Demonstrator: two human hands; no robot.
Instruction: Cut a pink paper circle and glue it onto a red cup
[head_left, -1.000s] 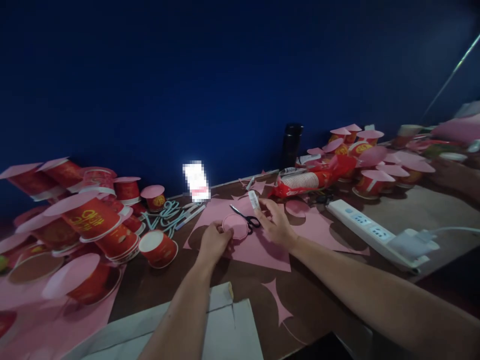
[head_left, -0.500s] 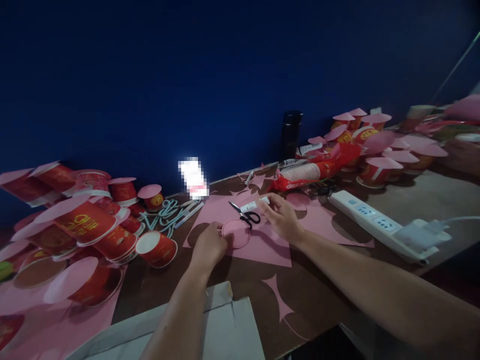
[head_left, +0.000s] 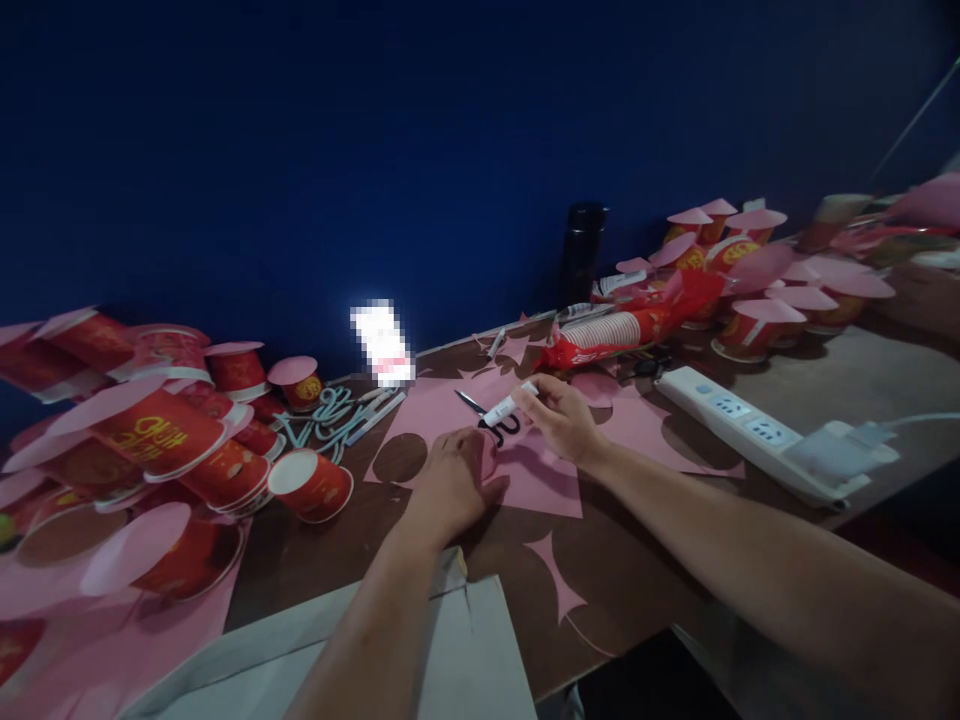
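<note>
My left hand [head_left: 452, 480] is closed over a round cup with a pink paper disc on it, which the hand mostly hides, on a pink paper sheet [head_left: 536, 478]. My right hand [head_left: 564, 418] pinches a small white glue tube [head_left: 507, 404], its tip pointing left toward the left hand. Black-handled scissors [head_left: 491, 420] lie on the pink sheet just under the tube.
Red paper cups with pink disc lids [head_left: 150, 430] are piled at the left, more [head_left: 757, 300] at the back right. A sleeve of stacked cups [head_left: 622, 330], a black bottle [head_left: 583, 250], a white power strip [head_left: 757, 430] and a white box [head_left: 420, 660] are about.
My left hand has slid right and covered the pink-topped cup. My right hand has tipped the glue tube from upright to pointing left and lowered it toward the left hand.
</note>
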